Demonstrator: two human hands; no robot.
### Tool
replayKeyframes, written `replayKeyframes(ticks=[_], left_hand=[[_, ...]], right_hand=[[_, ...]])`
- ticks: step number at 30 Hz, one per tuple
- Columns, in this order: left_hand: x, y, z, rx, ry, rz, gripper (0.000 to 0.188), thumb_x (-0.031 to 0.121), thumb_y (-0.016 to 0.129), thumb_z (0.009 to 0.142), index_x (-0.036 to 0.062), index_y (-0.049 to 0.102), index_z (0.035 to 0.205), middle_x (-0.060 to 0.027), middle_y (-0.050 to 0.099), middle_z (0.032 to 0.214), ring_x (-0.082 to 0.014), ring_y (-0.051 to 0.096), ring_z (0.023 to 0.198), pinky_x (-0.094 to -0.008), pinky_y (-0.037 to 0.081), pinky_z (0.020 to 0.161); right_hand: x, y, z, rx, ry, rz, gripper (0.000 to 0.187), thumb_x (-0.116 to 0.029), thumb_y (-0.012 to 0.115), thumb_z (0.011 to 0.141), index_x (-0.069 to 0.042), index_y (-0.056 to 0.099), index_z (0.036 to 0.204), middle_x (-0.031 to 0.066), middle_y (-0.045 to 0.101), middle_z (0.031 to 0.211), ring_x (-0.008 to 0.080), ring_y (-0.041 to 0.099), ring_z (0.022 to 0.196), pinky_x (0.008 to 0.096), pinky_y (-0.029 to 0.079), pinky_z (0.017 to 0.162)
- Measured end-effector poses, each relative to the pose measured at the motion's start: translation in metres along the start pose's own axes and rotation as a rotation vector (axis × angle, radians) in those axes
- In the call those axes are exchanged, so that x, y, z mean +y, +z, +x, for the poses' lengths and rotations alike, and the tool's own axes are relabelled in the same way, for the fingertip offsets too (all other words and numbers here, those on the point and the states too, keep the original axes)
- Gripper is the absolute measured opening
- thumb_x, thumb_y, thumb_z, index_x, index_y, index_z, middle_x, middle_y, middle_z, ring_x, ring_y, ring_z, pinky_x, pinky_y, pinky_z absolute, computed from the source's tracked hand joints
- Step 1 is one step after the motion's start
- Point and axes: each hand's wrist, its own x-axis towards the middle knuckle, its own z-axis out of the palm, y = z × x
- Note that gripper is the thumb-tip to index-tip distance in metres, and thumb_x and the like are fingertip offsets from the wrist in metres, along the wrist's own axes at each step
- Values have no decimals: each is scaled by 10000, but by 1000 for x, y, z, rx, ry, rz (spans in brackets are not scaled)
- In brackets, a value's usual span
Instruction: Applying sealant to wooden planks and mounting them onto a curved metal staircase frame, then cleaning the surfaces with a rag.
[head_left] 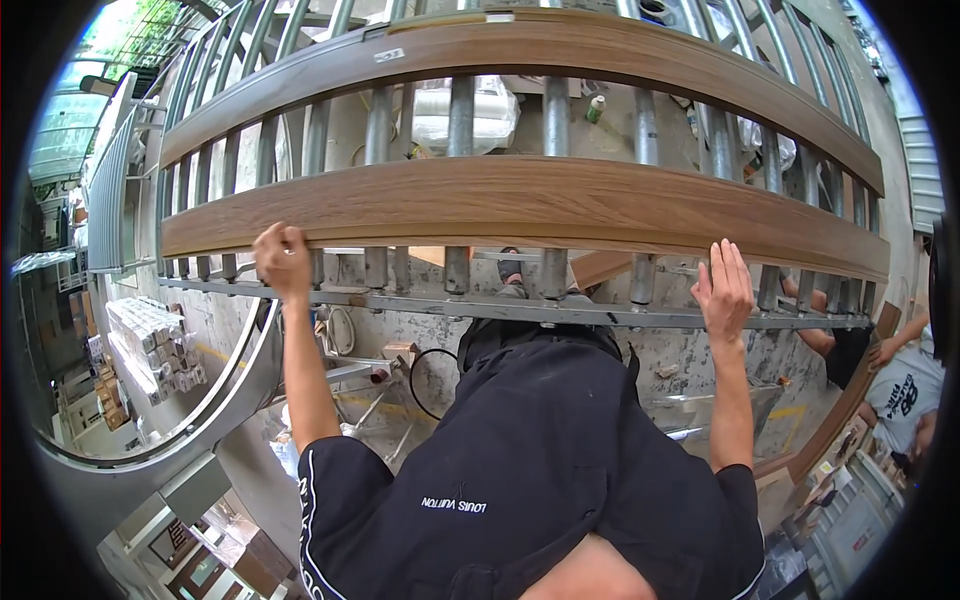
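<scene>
Head camera: the nearer wood-grain plank (560,200) lies across metal rollers (556,115) at 12 o'clock, the left hand (282,262) curled at its edge at 10, any pinch unclear, the right hand (727,290) straight-fingered, thumb apart, at 2.

Head-worn fisheye looks steeply down, close in: shirt (530,415) at six o'clock, boards (500,195) at twelve; dark rim, probably distorted.

The near plank (520,195) lies across rollers (555,120), before another plank (560,45).
</scene>
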Motion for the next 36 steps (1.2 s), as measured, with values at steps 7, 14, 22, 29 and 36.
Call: replayKeyframes(ticks=[7,14,22,29,36], left_hand=[[54,17,-59,-179,104,-86,494,334,531,993,78,573,1414,-262,417,1530,-448,332,1455,-577,208,1197],[159,-15,-100,-330,142,-417,602,382,509,983,-15,515,1434,-300,247,1607,-483,141,1517,-614,37,1221],[193,-70,-176,21,-76,-749,413,237,610,930,11,621,1276,-162,641,1156,-324,592,1165,-496,412,1050],[106,-39,-318,-637,-1065,-532,458,112,641,801,91,648,1258,-169,720,1057,-348,708,949,-465,540,805],[102,69,-368,-1209,-1129,-489,435,155,684,784,85,707,1213,-120,693,1266,-301,655,1187,-515,507,881]], right_hand=[[-102,0,26,-27,-109,59,395,-139,738,855,-29,679,1229,121,647,1320,301,584,1258,414,479,1033],[-199,16,42,-55,-417,242,414,-145,713,871,-8,660,1258,176,626,1347,342,568,1283,432,467,1052],[-224,19,55,-148,-742,286,441,-137,659,945,-17,581,1362,169,583,1406,343,536,1322,437,436,1093],[-220,26,61,-140,-917,305,478,-143,684,919,-60,580,1378,186,553,1427,356,520,1319,435,423,1102],[-198,42,73,-156,-991,343,460,-213,686,946,-89,598,1380,166,542,1453,356,524,1319,436,429,1087]])
